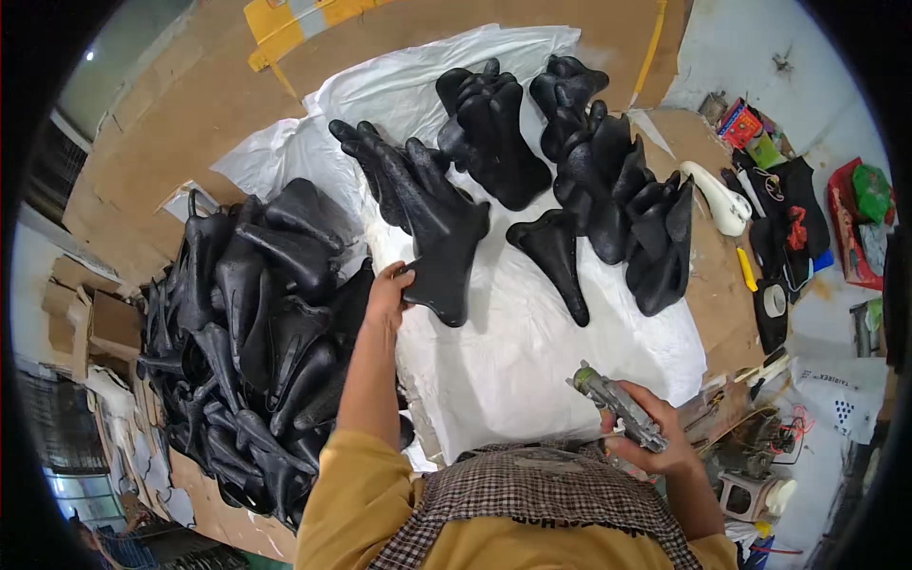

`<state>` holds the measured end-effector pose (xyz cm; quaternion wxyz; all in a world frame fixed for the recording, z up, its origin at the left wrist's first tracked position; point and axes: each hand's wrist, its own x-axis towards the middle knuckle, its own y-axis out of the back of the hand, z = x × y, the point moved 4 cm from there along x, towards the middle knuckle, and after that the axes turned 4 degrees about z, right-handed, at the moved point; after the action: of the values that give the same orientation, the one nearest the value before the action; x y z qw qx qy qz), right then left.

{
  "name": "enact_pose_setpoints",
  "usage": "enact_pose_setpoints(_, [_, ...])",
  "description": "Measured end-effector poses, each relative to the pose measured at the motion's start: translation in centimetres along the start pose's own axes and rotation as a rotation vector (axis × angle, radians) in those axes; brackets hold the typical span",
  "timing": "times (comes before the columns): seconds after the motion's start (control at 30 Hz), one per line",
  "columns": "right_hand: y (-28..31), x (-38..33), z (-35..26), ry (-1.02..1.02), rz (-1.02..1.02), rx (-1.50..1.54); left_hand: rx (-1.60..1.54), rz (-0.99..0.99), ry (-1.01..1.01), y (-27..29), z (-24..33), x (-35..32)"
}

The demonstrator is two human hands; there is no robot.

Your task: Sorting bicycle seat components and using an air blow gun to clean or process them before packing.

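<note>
Seemingly positioning, left hand (387, 299) pinches saddle shell (440, 280) at surface's (503, 394) left edge; right hand (662, 437) grips gun-like tool (613, 397), perhaps needing aim.

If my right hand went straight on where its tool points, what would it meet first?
Probably the black piece in your left hand, across the white sheet; the tool height is unclear.

A black saddle-shaped piece (442, 275), broad end nearer, is on or just above white sheeting (503, 380); a worn grey tool (617, 404) slants, greenish end leftward
</note>
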<state>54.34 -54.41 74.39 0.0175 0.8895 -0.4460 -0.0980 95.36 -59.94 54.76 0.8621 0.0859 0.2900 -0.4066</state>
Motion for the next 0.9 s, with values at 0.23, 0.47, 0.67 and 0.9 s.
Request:
enact_pose_setpoints(0.23, [-0.1, 0.0, -1.7, 0.027, 0.025, -0.033, -0.485, -0.006, -0.103, 0.2, -3.7, -5.2])
enact_pose_setpoints(0.47, [-0.4, 0.2, -3.7, 0.115, 0.120, -0.009, -0.648, -0.007, -0.150, 3.4, -6.1, -5.5])
enact_pose_setpoints(0.67, [-0.4, 1.8, -2.1, -0.005, 0.087, -0.173, -0.825, 0.016, -0.254, 9.3, -4.4, -4.4])
enact_pose_setpoints(0.9, [-1.2, 3.3, -6.8, 0.257, 0.171, 0.062, -0.989, -0.179, -0.229, 6.1, -2.3, 3.0])
